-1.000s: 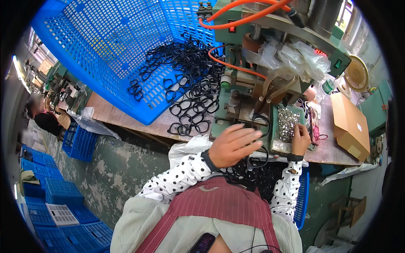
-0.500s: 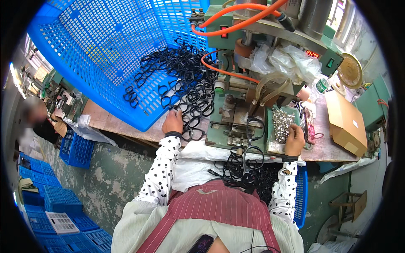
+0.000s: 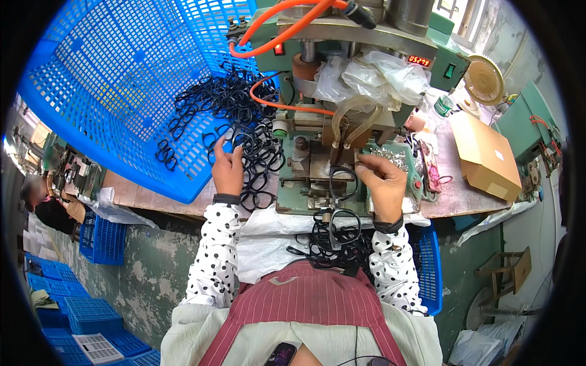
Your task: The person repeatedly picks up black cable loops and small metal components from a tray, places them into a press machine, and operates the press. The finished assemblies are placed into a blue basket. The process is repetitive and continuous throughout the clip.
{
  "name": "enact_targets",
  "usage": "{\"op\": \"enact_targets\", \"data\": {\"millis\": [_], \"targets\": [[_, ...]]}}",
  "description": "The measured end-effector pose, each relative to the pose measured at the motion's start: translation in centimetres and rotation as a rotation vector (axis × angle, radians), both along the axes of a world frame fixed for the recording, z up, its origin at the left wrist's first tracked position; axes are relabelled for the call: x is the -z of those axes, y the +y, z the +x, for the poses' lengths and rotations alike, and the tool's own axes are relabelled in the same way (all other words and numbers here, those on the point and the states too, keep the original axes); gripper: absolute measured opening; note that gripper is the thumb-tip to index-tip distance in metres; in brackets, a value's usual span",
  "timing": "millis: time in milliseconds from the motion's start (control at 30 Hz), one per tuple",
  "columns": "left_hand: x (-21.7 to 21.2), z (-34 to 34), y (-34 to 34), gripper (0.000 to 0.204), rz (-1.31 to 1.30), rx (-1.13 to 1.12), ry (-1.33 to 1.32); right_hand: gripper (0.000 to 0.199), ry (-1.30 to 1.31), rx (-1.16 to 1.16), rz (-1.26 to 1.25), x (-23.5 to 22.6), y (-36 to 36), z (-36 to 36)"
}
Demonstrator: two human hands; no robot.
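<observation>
My left hand (image 3: 227, 173) reaches over the edge of a heap of black eyeglass frames (image 3: 259, 152), thumb and forefinger apart, with nothing plainly held. My right hand (image 3: 384, 186) is at the press, its thumb and fingertips pinched together beside the die; whatever they hold is too small or hidden to name. A single black eyeglass frame (image 3: 345, 227) hangs at the front of the green press (image 3: 296, 198), its upper rim just under the die. Right of the die, partly behind my right hand, lies a tray of small shiny metal parts (image 3: 394, 155).
A big blue basket (image 3: 116, 146) leans on the table at left, with more eyeglass frames inside. Orange hoses (image 3: 293, 30) loop over the press. A cardboard box (image 3: 485, 155) stands at right. More frames (image 3: 323, 247) lie below the table edge, above my apron (image 3: 299, 293).
My right hand has moved left from the metal-parts tray to the die. My left hand has risen over the heap and its fingers have spread. The whole view has shifted.
</observation>
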State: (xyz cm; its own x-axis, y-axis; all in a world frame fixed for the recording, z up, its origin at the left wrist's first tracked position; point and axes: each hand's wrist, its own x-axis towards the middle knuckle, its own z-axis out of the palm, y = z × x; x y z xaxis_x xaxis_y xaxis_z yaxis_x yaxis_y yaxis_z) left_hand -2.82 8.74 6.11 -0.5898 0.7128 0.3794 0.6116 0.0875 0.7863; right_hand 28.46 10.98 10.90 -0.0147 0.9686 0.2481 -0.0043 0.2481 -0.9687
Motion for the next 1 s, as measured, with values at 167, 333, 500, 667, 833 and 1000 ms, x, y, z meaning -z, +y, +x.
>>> {"op": "enact_targets", "data": {"millis": [167,333,500,667,833,1000], "targets": [[2.1,-2.6,1.0,0.025,-0.605,0.058,0.583,0.043,-0.099,-0.002,-0.039,-1.3,-0.6,-1.1],[-0.6,-1.3,0.2,0.026,-0.100,-0.102,0.517,0.045,-0.107,-0.003,-0.045,-1.2,-0.2,-1.6],[-5.8,4.6,-2.5,0.025,0.381,0.263,0.233,0.058,-0.025,-0.005,-0.028,-1.8,0.3,-2.9],[-7.2,9.6,-3.7,0.037,0.682,0.822,0.594,0.064,0.132,0.014,-0.015,-0.7,0.6,-3.9],[-4.9,12.6,-3.6,0.044,0.557,1.111,0.625,0.046,-0.145,0.205,0.079,1.2,3.0,0.0],[-3.9,12.9,-2.9,0.045,0.553,1.113,0.592,0.035,-0.927,0.606,-0.043,9.5,6.7,9.3]]}}
